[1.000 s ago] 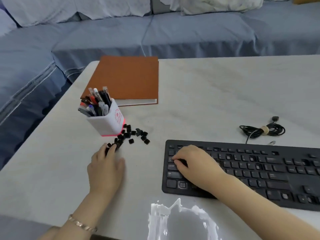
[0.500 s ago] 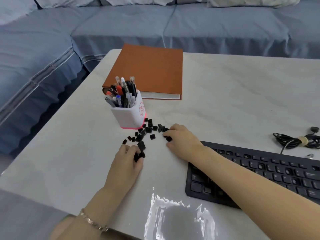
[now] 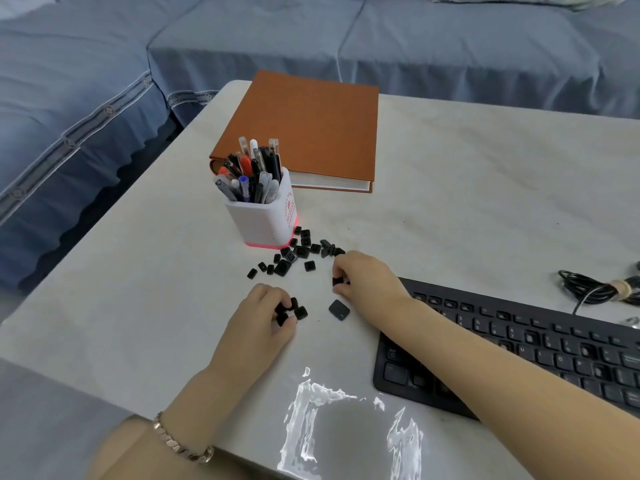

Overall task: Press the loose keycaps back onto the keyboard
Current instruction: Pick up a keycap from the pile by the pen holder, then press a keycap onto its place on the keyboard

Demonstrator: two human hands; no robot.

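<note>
A white pen cup [image 3: 263, 220] with a pink base stands on the pale table [image 3: 485, 202], packed with pens. At the cup's near right foot lies a scatter of black keycaps [image 3: 301, 252]. A few touch the base and the rest spread out on the person's side of it.

The left hand [image 3: 263, 317] rests on the table straight in front of the cup, closer to the person than the scatter. Its fingers are curled around a small clutch of caps [image 3: 289, 311]. A bracelet [image 3: 180, 441] sits on that wrist.

The right hand [image 3: 367, 278] lies to the near right of the cup, at the right end of the scatter. Its thumb and fingertips pinch a single cap [image 3: 337, 281]. One wider, flat cap [image 3: 338, 310] lies alone on the table in front of the cup, between the two hands and touching neither.

The black keyboard [image 3: 519, 341] sits well to the near right of the cup, apart from the loose caps. The right forearm crosses over its left end. A few spots in its rows look like bare sockets, though they are too small to be sure.

Just behind the cup an orange-brown book [image 3: 311, 129] lies closed and flat. Far to the cup's right is a coiled black cable [image 3: 595, 289] tied with a band. Beyond the cup and the table's far edge stretches a blue sofa [image 3: 450, 46].
</note>
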